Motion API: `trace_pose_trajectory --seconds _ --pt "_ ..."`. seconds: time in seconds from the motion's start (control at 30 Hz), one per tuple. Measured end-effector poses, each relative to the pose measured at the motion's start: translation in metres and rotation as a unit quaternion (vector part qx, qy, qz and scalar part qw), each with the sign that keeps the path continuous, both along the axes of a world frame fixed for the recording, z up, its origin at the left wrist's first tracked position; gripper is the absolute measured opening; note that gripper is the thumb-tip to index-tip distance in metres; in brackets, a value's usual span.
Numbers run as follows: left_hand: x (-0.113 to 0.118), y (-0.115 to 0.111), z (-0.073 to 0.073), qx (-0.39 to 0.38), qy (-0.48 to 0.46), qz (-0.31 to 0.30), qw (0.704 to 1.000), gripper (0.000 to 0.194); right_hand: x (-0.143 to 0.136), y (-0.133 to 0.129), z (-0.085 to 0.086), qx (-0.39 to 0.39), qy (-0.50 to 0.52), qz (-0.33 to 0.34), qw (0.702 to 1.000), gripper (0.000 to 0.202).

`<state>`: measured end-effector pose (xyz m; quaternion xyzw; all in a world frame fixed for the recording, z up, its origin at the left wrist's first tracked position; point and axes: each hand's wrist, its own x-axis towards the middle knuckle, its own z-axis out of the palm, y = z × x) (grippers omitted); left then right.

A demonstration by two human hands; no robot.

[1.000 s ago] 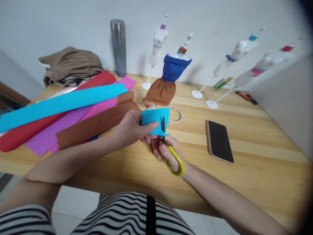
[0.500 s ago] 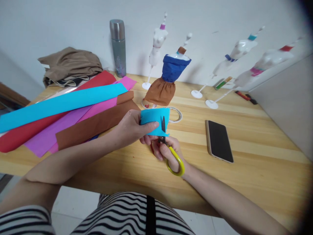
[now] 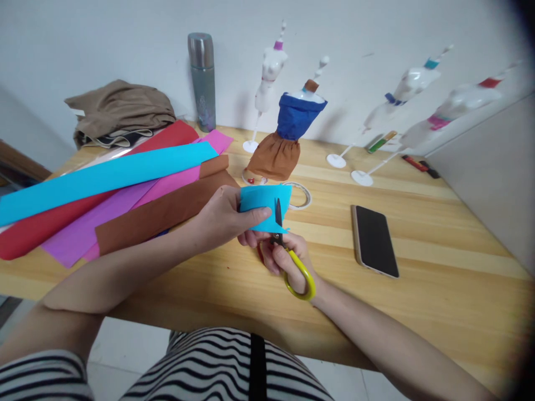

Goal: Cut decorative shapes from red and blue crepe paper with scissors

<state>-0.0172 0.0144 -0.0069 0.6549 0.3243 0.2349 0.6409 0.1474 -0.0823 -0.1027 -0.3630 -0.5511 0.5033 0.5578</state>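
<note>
My left hand (image 3: pixel 234 217) pinches a small piece of light blue crepe paper (image 3: pixel 261 197), thumb on top and fingers underneath. In my right hand (image 3: pixel 295 259) is a pair of scissors (image 3: pixel 301 275) with yellow handles and dark blades. One blade lies over the paper near its right end, where the lower edge is cut; the other blade is hidden under it. Just behind the paper stands a small mannequin (image 3: pixel 298 114) wearing a blue top and a gathered brown skirt. A roll of tape (image 3: pixel 307 195) lies partly hidden behind the paper.
Strips of coloured crepe paper (image 3: pixel 104 172) are piled at the left, before a folded brown cloth (image 3: pixel 121 108). A flask (image 3: pixel 203 83) and several white mannequins (image 3: pixel 418 83) line the wall. A phone (image 3: pixel 375 240) lies to the right on the wooden table (image 3: pixel 451 278).
Hardly anything differs. The scissors' visible blade has tilted slightly to the left over the paper, and the paper's right end has shifted a little. Both hands keep their hold.
</note>
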Motion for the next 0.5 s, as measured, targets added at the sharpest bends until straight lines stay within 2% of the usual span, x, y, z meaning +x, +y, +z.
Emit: trace_pose_trajectory --seconds 0.3,0.5 --pt "-0.0020 -0.0020 0.0067 -0.005 0.011 0.007 1.000 0.028 0.0011 0.0022 0.0009 0.003 -0.009 0.000 1.000 0.051" --pt "-0.0033 0.0016 0.0055 0.000 0.018 -0.013 1.000 0.027 0.0025 0.0025 -0.0005 0.008 -0.017 -0.009 1.000 0.049"
